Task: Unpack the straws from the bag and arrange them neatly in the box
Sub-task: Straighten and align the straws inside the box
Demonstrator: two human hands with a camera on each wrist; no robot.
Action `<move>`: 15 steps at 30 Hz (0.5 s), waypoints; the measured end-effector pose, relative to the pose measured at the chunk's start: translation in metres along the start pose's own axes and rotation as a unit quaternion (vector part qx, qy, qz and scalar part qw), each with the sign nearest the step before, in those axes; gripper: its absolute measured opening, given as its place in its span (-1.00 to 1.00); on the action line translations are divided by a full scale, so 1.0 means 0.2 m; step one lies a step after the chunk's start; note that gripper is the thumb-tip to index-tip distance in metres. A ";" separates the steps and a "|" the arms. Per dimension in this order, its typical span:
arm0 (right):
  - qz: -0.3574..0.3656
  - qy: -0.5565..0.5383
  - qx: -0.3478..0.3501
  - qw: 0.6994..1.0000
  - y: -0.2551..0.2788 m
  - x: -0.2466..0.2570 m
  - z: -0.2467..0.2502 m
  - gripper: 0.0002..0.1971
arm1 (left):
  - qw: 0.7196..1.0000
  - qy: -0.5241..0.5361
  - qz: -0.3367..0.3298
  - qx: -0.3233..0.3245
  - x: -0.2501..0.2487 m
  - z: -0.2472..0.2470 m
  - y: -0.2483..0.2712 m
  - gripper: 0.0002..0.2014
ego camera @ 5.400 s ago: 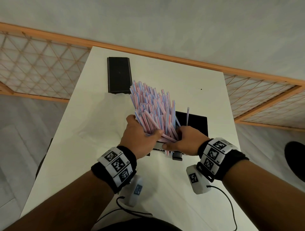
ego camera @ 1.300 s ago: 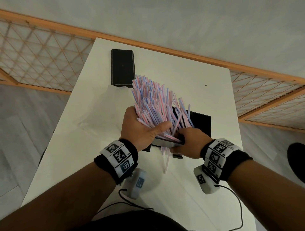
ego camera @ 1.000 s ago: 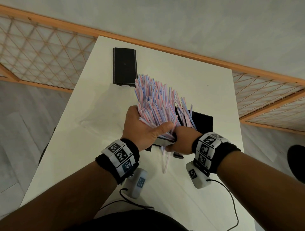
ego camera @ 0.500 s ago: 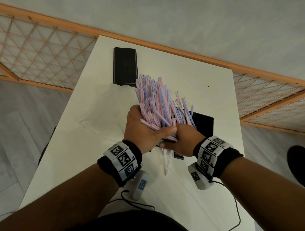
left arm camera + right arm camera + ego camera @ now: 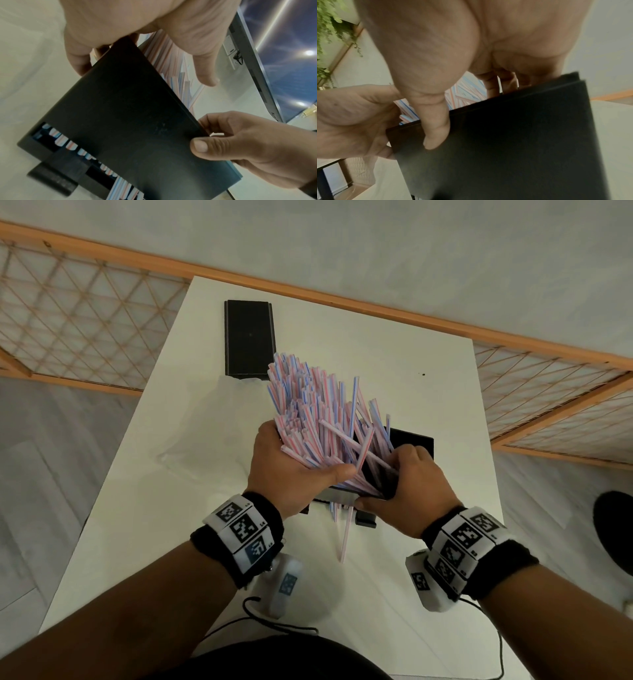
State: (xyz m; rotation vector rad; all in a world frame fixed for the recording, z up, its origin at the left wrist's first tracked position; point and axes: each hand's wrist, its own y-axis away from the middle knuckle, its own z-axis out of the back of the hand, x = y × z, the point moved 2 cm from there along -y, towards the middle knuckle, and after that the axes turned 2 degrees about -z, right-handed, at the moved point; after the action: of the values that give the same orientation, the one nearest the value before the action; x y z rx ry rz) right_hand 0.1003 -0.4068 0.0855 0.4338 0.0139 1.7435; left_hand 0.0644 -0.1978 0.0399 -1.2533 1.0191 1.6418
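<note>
A thick bundle of pink, blue and white striped straws [image 5: 318, 412] stands tilted in the open black box [image 5: 416, 441], fanning up and to the left. My left hand [image 5: 308, 463] grips the bundle near its base, thumb across the front. My right hand [image 5: 394, 477] holds the box's near wall [image 5: 513, 142], thumb [image 5: 435, 129] outside and fingers inside among the straws [image 5: 464, 92]. In the left wrist view, straw ends [image 5: 70, 144] show through a slot low in the box wall [image 5: 128, 121]. One straw [image 5: 344, 537] pokes out onto the table below the box.
The black lid [image 5: 248, 337] lies at the far left of the white table [image 5: 376, 364]. The crumpled clear plastic bag [image 5: 205, 433] lies left of my hands. Cables from the wrist cameras trail at the near table edge [image 5: 260, 614].
The straws have spread further right into the box. My right hand has shifted right from the bundle's base to the box wall. My left hand keeps its grip.
</note>
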 end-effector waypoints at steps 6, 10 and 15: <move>0.035 -0.026 0.035 0.998 0.03 0.02 0.00 -0.52 | 0.998 -0.067 -0.011 -0.002 0.02 0.01 -0.01 -0.04; 0.049 0.016 0.175 0.983 0.02 0.06 -0.05 -0.69 | 0.997 -0.073 -0.021 -0.016 0.01 0.00 -0.01 -0.06; 0.006 0.084 0.210 0.974 -0.05 0.08 -0.04 -0.61 | 0.999 -0.043 -0.009 -0.011 0.02 0.00 -0.01 -0.03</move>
State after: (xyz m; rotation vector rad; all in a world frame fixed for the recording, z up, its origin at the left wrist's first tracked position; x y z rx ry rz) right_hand 0.1043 -0.3879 0.0810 0.5908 0.5110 1.7847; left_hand 0.0661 -0.1958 0.0359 -1.1919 0.9358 1.6827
